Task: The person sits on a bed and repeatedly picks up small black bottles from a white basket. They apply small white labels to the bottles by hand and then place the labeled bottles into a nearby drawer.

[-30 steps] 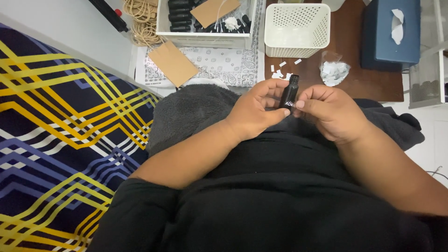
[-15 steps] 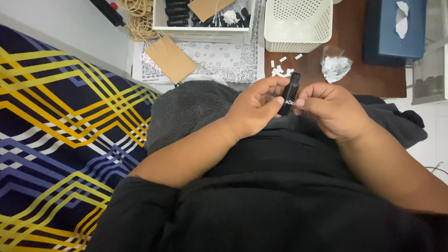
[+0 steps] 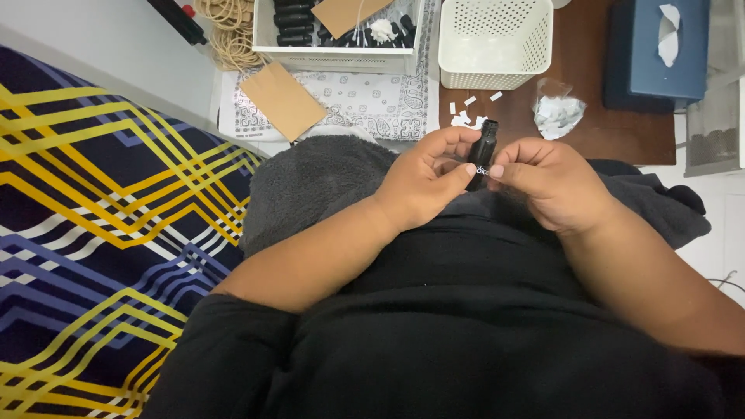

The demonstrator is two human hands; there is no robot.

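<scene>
Meeting above the lap, the left hand (image 3: pixel 423 186) and the right hand (image 3: pixel 547 182) both pinch a small black bottle (image 3: pixel 482 153), held nearly upright between the fingertips. At 12 o'clock from it lie small white paper labels (image 3: pixel 466 116) before a white perforated basket (image 3: pixel 497 43); at 10 o'clock lies a brown card envelope (image 3: pixel 281 99), at 2 o'clock a blue tissue box (image 3: pixel 660 48).

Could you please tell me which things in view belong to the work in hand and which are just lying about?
In hand:
left hand
right hand
small black tube
white paper bits

Lying about:
white basket
blue tissue box
brown card
twine coil
</scene>
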